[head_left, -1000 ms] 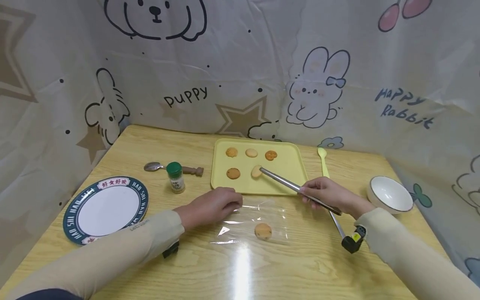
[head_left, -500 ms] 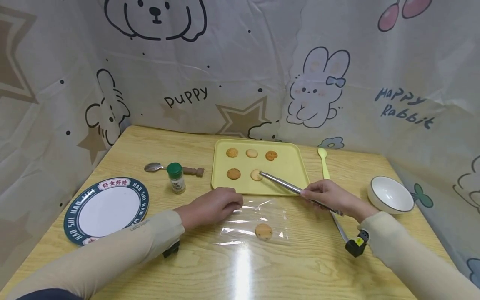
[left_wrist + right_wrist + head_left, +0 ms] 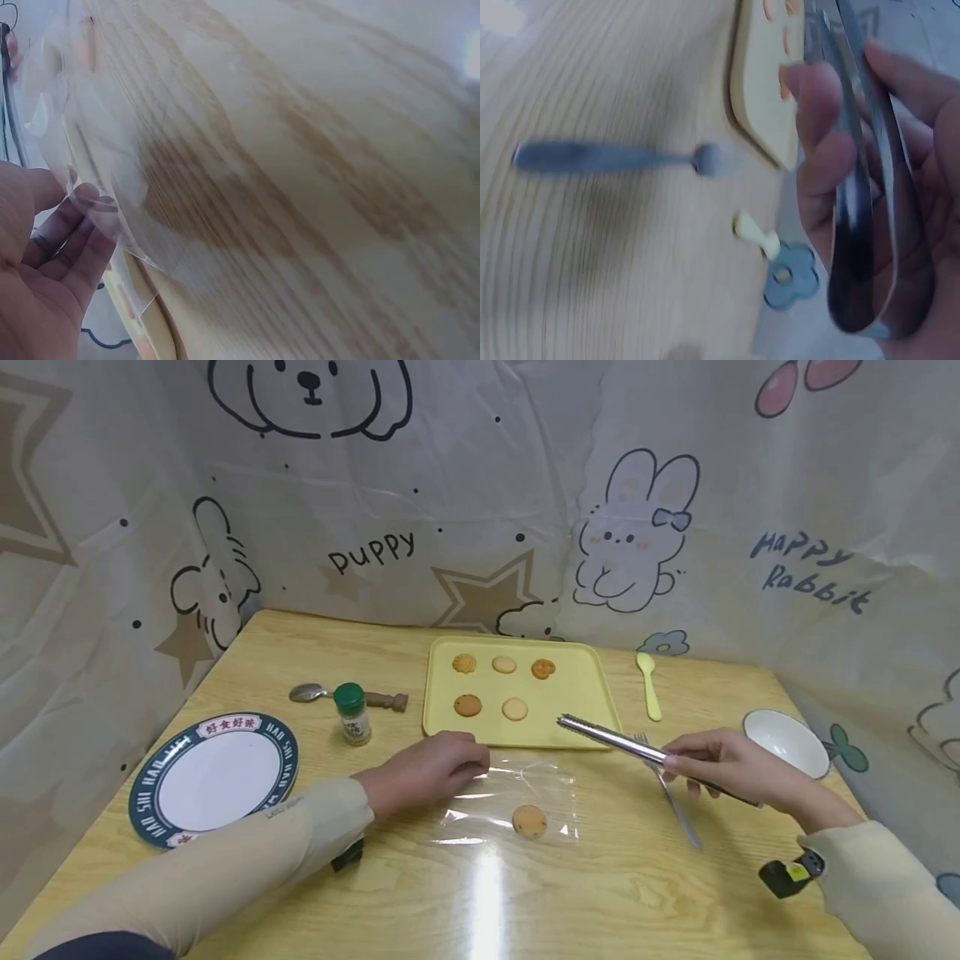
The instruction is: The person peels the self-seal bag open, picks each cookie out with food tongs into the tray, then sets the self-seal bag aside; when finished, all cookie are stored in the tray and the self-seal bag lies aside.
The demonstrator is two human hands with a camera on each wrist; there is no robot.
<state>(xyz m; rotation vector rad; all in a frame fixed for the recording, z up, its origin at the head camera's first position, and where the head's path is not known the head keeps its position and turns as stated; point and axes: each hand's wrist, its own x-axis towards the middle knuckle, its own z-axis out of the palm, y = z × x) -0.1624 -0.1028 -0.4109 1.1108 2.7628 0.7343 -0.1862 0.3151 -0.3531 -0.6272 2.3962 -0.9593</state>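
Observation:
My right hand [image 3: 723, 766] grips a pair of metal tongs [image 3: 611, 737], whose tips hang over the right front part of the yellow tray [image 3: 577, 693] with nothing between them. In the right wrist view, fingers and thumb wrap the two arms of the tongs [image 3: 877, 225]. My left hand [image 3: 52, 247] pinches the edge of a clear plastic bag [image 3: 105, 157] in the left wrist view. The bag lies in front of the tray with one cookie [image 3: 529, 821] in it. Several cookies sit on the tray, among them a pale round one [image 3: 514, 709] nearest the tongs.
A fork [image 3: 678, 810] lies under the tongs, with a yellow spoon [image 3: 649, 687] behind it. A white bowl [image 3: 786, 742] stands at the right. To the left are a green-capped shaker [image 3: 352, 714], a brown-handled spoon [image 3: 307, 692] and a blue-rimmed plate [image 3: 213, 777].
My right hand has drawn the tongs away from the pale round cookie, to the right and toward me. That cookie now lies flat on the tray. The left hand has stayed at the bag.

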